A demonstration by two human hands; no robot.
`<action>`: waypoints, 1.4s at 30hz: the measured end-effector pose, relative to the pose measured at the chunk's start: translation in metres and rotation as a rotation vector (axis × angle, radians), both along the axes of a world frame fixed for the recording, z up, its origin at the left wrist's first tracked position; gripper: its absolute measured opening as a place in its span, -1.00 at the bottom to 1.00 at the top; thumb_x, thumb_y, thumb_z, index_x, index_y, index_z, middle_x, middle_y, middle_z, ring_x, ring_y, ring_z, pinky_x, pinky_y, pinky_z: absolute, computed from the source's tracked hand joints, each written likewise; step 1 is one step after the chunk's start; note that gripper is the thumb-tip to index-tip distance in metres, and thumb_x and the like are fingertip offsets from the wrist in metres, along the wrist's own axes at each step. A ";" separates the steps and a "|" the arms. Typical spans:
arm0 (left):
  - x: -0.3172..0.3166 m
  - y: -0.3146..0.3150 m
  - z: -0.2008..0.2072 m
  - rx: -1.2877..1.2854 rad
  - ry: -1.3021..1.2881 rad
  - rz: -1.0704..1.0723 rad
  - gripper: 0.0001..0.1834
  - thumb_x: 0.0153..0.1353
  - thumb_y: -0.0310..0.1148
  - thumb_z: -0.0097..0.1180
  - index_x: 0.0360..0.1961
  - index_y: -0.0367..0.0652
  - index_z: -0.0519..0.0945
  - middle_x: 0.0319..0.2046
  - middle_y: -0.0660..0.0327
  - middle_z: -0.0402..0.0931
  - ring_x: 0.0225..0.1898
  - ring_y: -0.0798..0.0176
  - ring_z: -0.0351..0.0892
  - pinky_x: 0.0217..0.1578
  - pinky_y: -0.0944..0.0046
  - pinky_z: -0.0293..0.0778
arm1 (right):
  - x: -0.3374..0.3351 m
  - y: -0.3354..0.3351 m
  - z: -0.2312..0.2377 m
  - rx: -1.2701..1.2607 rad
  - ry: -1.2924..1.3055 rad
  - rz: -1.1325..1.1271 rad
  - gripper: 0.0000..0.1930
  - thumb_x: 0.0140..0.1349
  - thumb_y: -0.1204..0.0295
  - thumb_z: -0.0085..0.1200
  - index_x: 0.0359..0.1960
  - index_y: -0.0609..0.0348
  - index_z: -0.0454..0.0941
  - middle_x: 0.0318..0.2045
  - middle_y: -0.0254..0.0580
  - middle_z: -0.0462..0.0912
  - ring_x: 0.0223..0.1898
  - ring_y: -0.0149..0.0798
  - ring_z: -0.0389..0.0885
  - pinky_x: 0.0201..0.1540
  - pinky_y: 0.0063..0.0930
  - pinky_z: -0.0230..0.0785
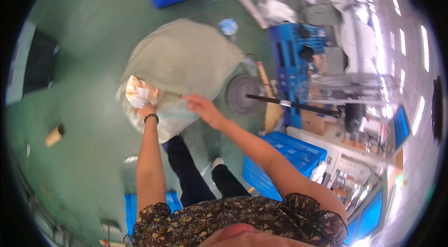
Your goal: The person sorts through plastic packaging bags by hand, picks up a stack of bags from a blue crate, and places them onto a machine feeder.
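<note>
first: what does the person wear on the upper body?
second: it is a dark brown blouse (200, 216), printed all over with small leaves and flowers in yellowish tones.
first: and how are its sleeves?
second: the left sleeve (153, 213) and the right sleeve (310, 207) are both short, in the same printed cloth, with ruffled edges.
first: is some ornament worn?
second: yes, the left hand (147, 109) has at its wrist a dark bracelet (151, 116), which seems made of beads.
first: and lower down?
second: the trousers (189, 172) are long and very dark. a pale shoe (218, 162) shows on the right foot.
</note>
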State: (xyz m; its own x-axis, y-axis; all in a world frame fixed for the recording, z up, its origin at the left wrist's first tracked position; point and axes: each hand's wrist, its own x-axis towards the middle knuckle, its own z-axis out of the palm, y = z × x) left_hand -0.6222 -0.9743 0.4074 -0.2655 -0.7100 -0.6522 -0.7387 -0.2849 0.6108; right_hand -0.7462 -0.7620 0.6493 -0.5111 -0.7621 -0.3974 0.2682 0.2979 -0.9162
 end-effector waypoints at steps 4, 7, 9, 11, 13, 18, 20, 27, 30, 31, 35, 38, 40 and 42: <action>-0.117 0.115 0.006 -0.208 0.014 -0.962 -0.52 0.21 -0.38 -0.01 0.17 -0.20 0.30 0.02 0.09 0.47 -0.03 0.07 0.51 -0.04 0.09 0.48 | -0.021 0.043 0.048 0.078 0.311 0.086 -0.68 0.35 0.33 -0.06 0.10 0.10 0.48 0.00 -0.25 0.43 0.05 -0.32 0.37 0.15 -0.47 0.18; -0.154 0.128 -0.002 -0.082 0.055 -1.065 -0.46 0.21 -0.37 0.00 0.22 -0.17 0.23 0.08 0.10 0.41 0.01 0.07 0.48 -0.04 0.08 0.48 | -0.024 0.044 0.050 -0.019 0.354 0.102 -0.67 0.28 0.38 0.00 0.08 0.10 0.50 0.02 -0.18 0.45 0.04 -0.22 0.42 0.11 -0.41 0.27; -0.168 0.119 -0.012 -0.034 0.095 -1.008 -0.42 0.21 -0.37 0.01 0.25 -0.15 0.18 0.12 0.11 0.37 0.04 0.07 0.46 -0.03 0.07 0.48 | -0.034 0.050 0.052 -0.016 0.374 0.104 -0.64 0.26 0.41 0.01 0.10 0.09 0.48 0.05 -0.15 0.44 0.07 -0.18 0.42 0.11 -0.37 0.28; -0.159 0.118 -0.030 0.051 0.139 -0.946 -0.38 0.21 -0.37 0.02 0.28 -0.13 0.13 0.15 0.12 0.33 0.07 0.07 0.44 -0.02 0.07 0.47 | -0.026 0.062 0.051 0.076 0.344 0.077 -0.62 0.28 0.41 -0.01 0.14 0.09 0.43 0.10 -0.15 0.42 0.17 -0.17 0.36 0.18 -0.34 0.24; -0.145 0.087 -0.036 0.106 0.226 -0.811 -0.33 0.20 -0.37 0.03 0.31 -0.11 0.08 0.19 0.12 0.29 0.10 0.07 0.41 -0.02 0.06 0.47 | -0.016 0.065 0.043 0.077 0.587 0.025 -0.60 0.25 0.44 -0.02 0.15 0.07 0.43 0.12 -0.12 0.41 0.17 -0.11 0.37 0.16 -0.30 0.28; -0.062 0.007 -0.016 -0.294 0.350 -0.787 -0.18 0.15 -0.41 0.11 0.39 0.04 -0.02 0.31 0.07 0.15 0.17 0.04 0.36 -0.01 -0.01 0.47 | 0.028 0.117 0.033 0.170 0.907 0.281 -0.63 0.21 0.42 -0.06 0.09 0.03 0.44 0.06 -0.06 0.45 0.06 0.03 0.45 0.03 -0.15 0.37; 0.002 0.010 0.009 -0.524 -0.286 -1.265 -0.32 0.27 -0.05 -0.18 0.39 0.08 0.01 0.32 0.21 0.18 0.31 0.14 0.18 0.23 -0.12 0.10 | 0.063 0.170 0.038 0.358 0.748 0.506 -0.65 0.22 0.37 -0.08 0.06 0.04 0.44 -0.04 -0.05 0.50 -0.02 0.06 0.50 -0.03 -0.08 0.39; 0.151 0.207 0.100 -0.291 -0.430 -1.578 -0.49 0.25 -0.01 -0.12 0.14 -0.04 0.33 0.11 0.23 0.37 0.17 0.22 0.27 0.17 0.02 0.03 | 0.265 0.478 -0.036 0.626 0.461 0.225 -0.66 0.14 0.37 -0.07 -0.04 0.07 0.54 -0.25 0.08 0.63 -0.18 0.12 0.59 -0.13 -0.03 0.43; 0.205 0.276 0.124 -0.091 -0.400 -1.539 -0.57 0.23 -0.04 -0.10 0.04 -0.02 0.39 0.02 0.23 0.42 0.07 0.24 0.34 0.06 0.04 0.13 | 0.310 0.561 -0.021 0.897 -0.005 0.334 -0.65 -0.01 0.44 0.00 -0.13 0.06 0.60 -0.39 0.05 0.63 -0.30 0.06 0.60 -0.33 0.02 0.40; 0.209 0.302 0.130 -0.066 -0.388 -1.568 -0.59 0.22 -0.05 -0.10 0.00 -0.02 0.41 -0.02 0.23 0.44 0.04 0.24 0.36 0.02 0.05 0.16 | 0.333 0.592 -0.023 0.926 0.055 0.403 -0.66 -0.03 0.44 0.03 -0.14 0.06 0.61 -0.35 0.01 0.63 -0.29 0.05 0.59 -0.35 0.02 0.39; 0.177 0.447 0.117 -0.035 -0.279 -1.875 -0.69 0.19 -0.09 -0.07 -0.14 0.00 0.49 -0.14 0.24 0.50 -0.08 0.27 0.45 -0.12 0.08 0.30 | 0.486 0.734 -0.065 0.958 0.049 -0.069 -0.66 0.14 0.32 0.00 -0.03 0.03 0.55 -0.09 -0.09 0.60 -0.12 0.03 0.57 -0.17 -0.03 0.42; 0.143 0.492 0.116 -0.096 -0.262 -1.888 -0.74 0.17 -0.12 -0.05 -0.24 0.01 0.55 -0.24 0.24 0.55 -0.17 0.29 0.52 -0.23 0.10 0.39 | 0.493 0.763 -0.024 0.971 0.011 -0.501 -0.63 0.25 0.25 -0.09 0.07 0.00 0.47 -0.04 -0.05 0.57 -0.03 0.03 0.54 -0.01 -0.07 0.39; 0.099 0.536 0.120 -0.228 -0.203 -1.982 -0.76 0.16 -0.14 -0.04 -0.31 0.02 0.59 -0.30 0.24 0.59 -0.23 0.30 0.57 -0.30 0.11 0.46 | 0.509 0.774 -0.014 0.915 -0.012 -0.670 -0.63 0.27 0.24 -0.11 0.08 0.00 0.45 -0.06 -0.02 0.58 -0.02 0.05 0.53 0.02 -0.08 0.38; 0.021 0.576 0.124 -0.611 0.019 -2.251 -0.77 0.15 -0.16 -0.03 -0.38 0.03 0.63 -0.37 0.25 0.62 -0.29 0.31 0.61 -0.38 0.13 0.52 | 0.499 0.777 -0.002 0.811 -0.008 -0.827 -0.63 0.26 0.24 -0.09 0.06 0.02 0.47 -0.08 0.00 0.59 -0.03 0.07 0.53 0.02 -0.09 0.38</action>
